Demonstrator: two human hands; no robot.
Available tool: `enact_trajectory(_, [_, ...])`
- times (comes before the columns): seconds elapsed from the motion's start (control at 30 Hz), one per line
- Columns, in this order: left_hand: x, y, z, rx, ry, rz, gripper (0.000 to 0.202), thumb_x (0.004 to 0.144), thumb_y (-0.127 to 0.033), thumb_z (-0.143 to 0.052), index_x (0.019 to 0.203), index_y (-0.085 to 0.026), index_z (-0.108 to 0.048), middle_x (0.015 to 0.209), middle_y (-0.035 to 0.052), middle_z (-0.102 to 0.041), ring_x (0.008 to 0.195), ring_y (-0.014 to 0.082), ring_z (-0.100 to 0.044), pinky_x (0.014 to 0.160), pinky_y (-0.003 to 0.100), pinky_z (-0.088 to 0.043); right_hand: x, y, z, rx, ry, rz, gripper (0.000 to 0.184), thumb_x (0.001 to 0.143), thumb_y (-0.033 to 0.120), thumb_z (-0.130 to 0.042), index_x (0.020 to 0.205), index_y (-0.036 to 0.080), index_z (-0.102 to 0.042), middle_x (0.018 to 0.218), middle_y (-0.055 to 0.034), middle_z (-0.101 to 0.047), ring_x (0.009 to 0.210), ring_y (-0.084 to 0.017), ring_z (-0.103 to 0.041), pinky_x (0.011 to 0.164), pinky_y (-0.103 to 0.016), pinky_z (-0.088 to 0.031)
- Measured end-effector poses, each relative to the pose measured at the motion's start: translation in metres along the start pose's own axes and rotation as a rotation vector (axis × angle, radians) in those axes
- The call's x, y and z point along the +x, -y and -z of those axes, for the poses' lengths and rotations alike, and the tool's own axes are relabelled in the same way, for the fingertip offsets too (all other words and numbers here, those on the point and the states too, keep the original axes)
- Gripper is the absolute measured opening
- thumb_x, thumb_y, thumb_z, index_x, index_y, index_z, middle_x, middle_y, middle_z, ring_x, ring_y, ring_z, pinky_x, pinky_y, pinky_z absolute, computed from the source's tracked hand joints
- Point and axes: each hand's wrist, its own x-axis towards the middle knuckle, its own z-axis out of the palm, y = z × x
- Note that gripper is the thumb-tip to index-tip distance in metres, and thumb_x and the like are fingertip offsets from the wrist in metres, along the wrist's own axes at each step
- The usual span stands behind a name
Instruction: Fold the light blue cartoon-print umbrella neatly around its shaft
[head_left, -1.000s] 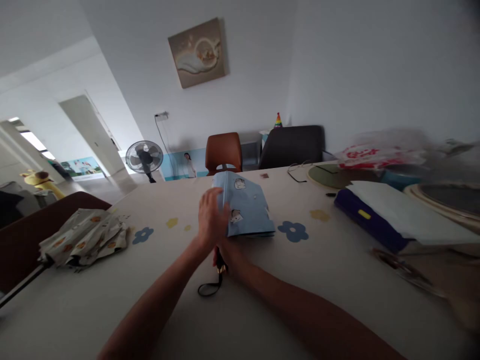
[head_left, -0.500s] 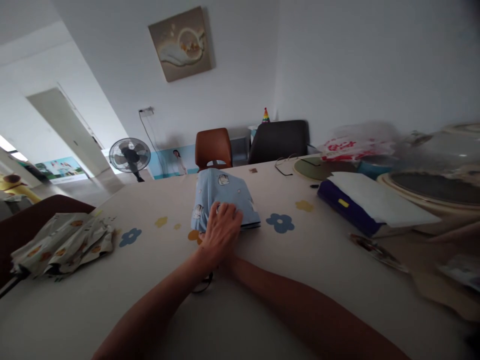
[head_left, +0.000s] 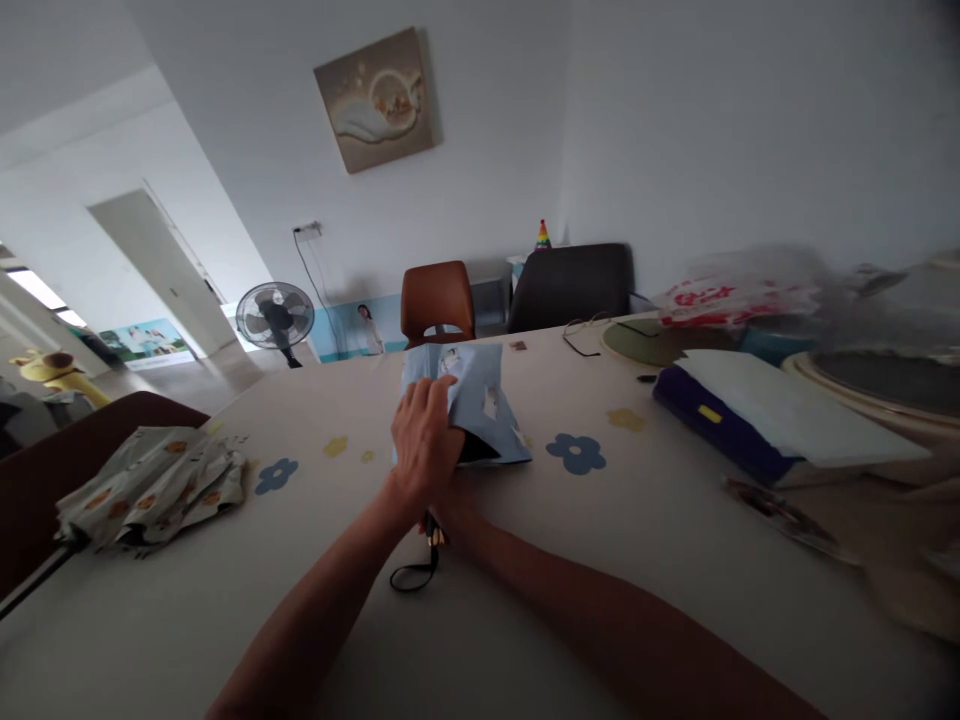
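Note:
A folded light-blue umbrella [head_left: 480, 400] with small cartoon prints lies on the white table [head_left: 525, 600] in front of me. My left hand [head_left: 421, 440] rests on its near left side, fingers curled over a fold of the fabric and lifting it. My right hand [head_left: 450, 512] is mostly hidden beneath the left one and is wrapped round the umbrella's dark handle. A black wrist strap [head_left: 412, 575] hangs from the handle onto the table.
A second folded umbrella [head_left: 150, 488], pale with orange prints, lies at the table's left edge. A dark blue box under a white sheet [head_left: 757, 420], glasses [head_left: 581, 335], a round mat and a red-and-white bag sit to the right. Chairs stand beyond the table.
My left hand slid from the umbrella's top to its near left side and pulled a fold of fabric up. The canopy now looks looser and more open at the near end.

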Motion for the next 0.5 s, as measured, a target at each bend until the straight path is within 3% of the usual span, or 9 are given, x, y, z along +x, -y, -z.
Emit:
enact_trajectory(0.1, [0.008, 0.001, 0.013, -0.043, -0.124, 0.016, 0.045, 0.062, -0.002, -0.045, 0.104, -0.016, -0.054, 0.081, 0.0056, -0.054, 0.08, 0.0202, -0.05, 0.067, 0.031, -0.04, -0.003, -0.002, 0.0, 0.0, -0.013, 0.012, 0.042, 0.086, 0.017, -0.04, 0.044, 0.017, -0.04, 0.036, 0.0021, -0.042, 0.032, -0.008, -0.041, 0.035, -0.02, -0.031])
enact_trajectory(0.33, [0.014, 0.009, 0.039, -0.021, -0.326, -0.048, 0.039, 0.074, -0.005, -0.044, 0.105, -0.021, -0.06, 0.078, 0.0033, -0.052, 0.075, 0.0148, -0.048, 0.067, 0.027, -0.039, 0.002, -0.001, -0.001, 0.05, -0.018, -0.035, 0.037, 0.077, 0.021, -0.047, 0.041, 0.019, -0.04, 0.03, 0.0008, -0.044, 0.027, -0.009, -0.042, 0.03, -0.019, -0.031])
enact_trajectory(0.5, [0.016, 0.026, 0.056, 0.106, -0.292, -0.204, 0.033, 0.074, -0.008, -0.047, 0.091, -0.026, -0.068, 0.075, 0.0032, -0.051, 0.073, 0.0145, -0.045, 0.061, 0.025, -0.036, -0.001, 0.003, -0.003, 0.053, -0.056, -0.052, 0.038, 0.076, 0.021, -0.048, 0.039, 0.02, -0.039, 0.027, 0.0012, -0.041, 0.026, -0.009, -0.04, 0.028, -0.019, -0.03])
